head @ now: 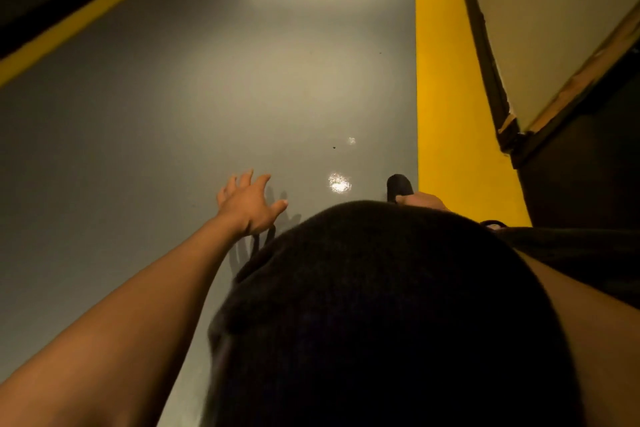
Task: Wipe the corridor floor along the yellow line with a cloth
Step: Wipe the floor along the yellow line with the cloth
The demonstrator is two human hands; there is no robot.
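Two hands up front: left hand (250, 202) hovers over grey floor (207, 97), fingers spread wide, holding nothing. Right hand (420, 200) mostly hidden behind dark clothing (381, 305), beside yellow line (446, 80); finger state can't tell.

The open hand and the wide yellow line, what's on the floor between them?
In the head view, between the left hand and the yellow line lies grey floor with a bright shiny spot, then the right hand gripping something dark.

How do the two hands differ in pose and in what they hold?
The left hand is open with fingers spread and holds nothing; the right hand grips a dark object, perhaps the cloth. The left hand is over the grey floor; the right hand is beside the yellow line. The left hand shows fully; the right hand is mostly hidden. Both are bare.
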